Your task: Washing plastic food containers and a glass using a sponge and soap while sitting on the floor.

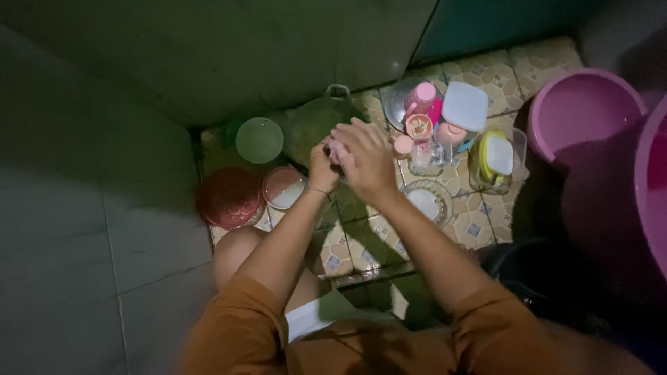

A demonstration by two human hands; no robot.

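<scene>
**Hands closed over a small pinkish thing above the floor dishes**

Head view: at the frame's centre both hands meet. The left hand [322, 167] curls narrowly around a small pinkish object [336, 150]; the right hand [365, 161] lies over it, fingers bent, so most of the object is hidden and what it is cannot be told. To work it well, a firm wrap with the left and short, even strokes with the right would likely suit, kept over the dark pan [316, 123] just behind.

Around them on the patterned tiled floor [361, 243]: a green round lid [259, 139], a ribbed red bowl [228, 197], a glass plate [425, 201], a clear tumbler [425, 157], smooth pink cups [421, 97], a white square lid [465, 105] and a glossy purple basin [582, 111] at upper right.
</scene>
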